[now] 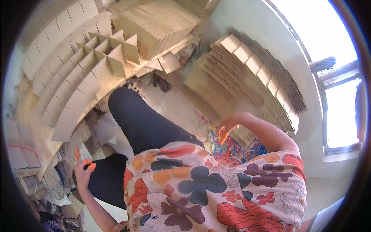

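Observation:
My left hand (pixel 83 176) is over my left thigh, just below the near edge of a wooden bench. Orange covers sit on its fingertips; the fingers are apart and nothing shows between them. My right hand (pixel 230 124) hangs in the air in front of a tall stack of slotted cardboard strips (pixel 235 77), its fingers loosely bent, orange-tipped and holding nothing I can see. On the bench (pixel 101 94) stands a partly joined cardboard divider (pixel 89 65), long slotted strips crossed by short ones at the far end. My left hand is apart from it.
Behind the divider are more slotted strips (pixel 58 23) and a thick pile of cardboard sheets (pixel 156 29). Tangled coloured straps (pixel 232 152) lie on the floor by my right side. A cardboard box (pixel 21 150) is at the far left. A window (pixel 340 112) is at the right.

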A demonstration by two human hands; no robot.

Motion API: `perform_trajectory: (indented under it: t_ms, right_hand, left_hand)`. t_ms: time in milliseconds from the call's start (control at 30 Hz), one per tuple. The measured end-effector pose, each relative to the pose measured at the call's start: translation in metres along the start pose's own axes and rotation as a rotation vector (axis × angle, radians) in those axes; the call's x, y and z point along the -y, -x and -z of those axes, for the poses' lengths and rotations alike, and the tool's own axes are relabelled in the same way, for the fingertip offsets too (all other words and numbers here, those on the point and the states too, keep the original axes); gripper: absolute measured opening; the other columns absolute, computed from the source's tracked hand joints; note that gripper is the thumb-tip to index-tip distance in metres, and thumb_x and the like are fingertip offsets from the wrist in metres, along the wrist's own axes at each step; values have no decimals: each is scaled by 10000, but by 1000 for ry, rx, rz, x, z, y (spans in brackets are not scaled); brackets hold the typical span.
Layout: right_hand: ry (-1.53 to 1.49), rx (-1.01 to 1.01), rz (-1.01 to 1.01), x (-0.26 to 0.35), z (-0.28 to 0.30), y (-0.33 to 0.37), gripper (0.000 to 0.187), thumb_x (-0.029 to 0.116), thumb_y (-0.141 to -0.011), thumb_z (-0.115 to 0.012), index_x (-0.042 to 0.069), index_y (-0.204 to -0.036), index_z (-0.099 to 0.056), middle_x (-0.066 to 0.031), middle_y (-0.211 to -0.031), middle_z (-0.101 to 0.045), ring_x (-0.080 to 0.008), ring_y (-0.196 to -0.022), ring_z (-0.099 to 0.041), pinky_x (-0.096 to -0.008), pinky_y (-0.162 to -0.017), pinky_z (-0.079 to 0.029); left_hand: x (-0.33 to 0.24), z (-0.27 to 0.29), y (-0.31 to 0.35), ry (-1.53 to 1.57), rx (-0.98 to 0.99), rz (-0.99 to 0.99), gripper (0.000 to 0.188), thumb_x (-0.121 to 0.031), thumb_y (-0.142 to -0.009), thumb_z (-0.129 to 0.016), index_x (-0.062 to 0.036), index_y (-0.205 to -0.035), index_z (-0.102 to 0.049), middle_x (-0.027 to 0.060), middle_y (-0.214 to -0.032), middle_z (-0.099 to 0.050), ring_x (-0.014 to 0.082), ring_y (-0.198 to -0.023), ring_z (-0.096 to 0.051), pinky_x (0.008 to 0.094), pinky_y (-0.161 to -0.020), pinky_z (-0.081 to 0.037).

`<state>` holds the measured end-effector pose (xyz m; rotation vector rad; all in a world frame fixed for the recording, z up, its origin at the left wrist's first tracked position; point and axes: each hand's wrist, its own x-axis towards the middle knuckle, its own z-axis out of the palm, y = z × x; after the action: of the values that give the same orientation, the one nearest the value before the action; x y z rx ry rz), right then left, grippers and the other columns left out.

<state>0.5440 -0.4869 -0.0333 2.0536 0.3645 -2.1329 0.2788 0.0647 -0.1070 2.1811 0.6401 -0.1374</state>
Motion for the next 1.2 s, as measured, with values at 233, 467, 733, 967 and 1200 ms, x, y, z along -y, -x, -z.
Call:
perform_trajectory:
  t_ms: [233, 467, 733, 967, 1200]
  right_hand:
    - [-528, -34, 95, -55, -27, 32, 741, 562, -765, -629, 128, -1343, -464, -159, -1337, -476, -373, -1158, -503, -480, -855, -499]
    - [-810, 78, 46, -67, -60, 10, 658, 468, -844, -609, 53, -1330, -454, -221, -1303, -492, -338, -1154, -528, -453, -821, -536]
    - [-696, 162, 101, -60, -47, -12, 912, 682, -671, -666, 16, -1271, -500, -264, -1263, -493, -370, -1219, -458, -555, -915, -423]
    - [-632, 95, 8, -69, -43, -10, 566, 424, -831, -613, 122, -1301, -517, -139, -1279, -534, -274, -1120, -552, -415, -808, -526]
    - [-608, 195, 68, -76, -42, -3, 861, 737, -658, -614, 235, -1343, -475, -215, -1397, -393, -394, -1288, -372, -611, -929, -379]
  left_hand:
    - [22, 6, -1, 58, 105, 95, 289, -84, -755, -688, 47, -1009, -652, 29, -869, -638, 115, -805, -570, 248, -763, -446]
    - [-1, 10, -6, 42, 157, 58, 306, -132, -768, -684, 52, -1011, -650, 9, -864, -626, 100, -799, -560, 231, -761, -432]
    - [17, 8, -5, 126, 135, 116, 303, -89, -761, -674, 50, -1029, -642, 28, -894, -631, 110, -817, -569, 232, -763, -439]
    - [22, 6, -6, 88, 124, 99, 321, -89, -751, -682, 53, -1037, -641, 47, -911, -640, 123, -838, -579, 245, -792, -449]
    - [17, 4, -3, 76, 99, 106, 326, -102, -742, -687, 59, -1022, -645, 55, -887, -642, 128, -829, -573, 253, -782, -447]
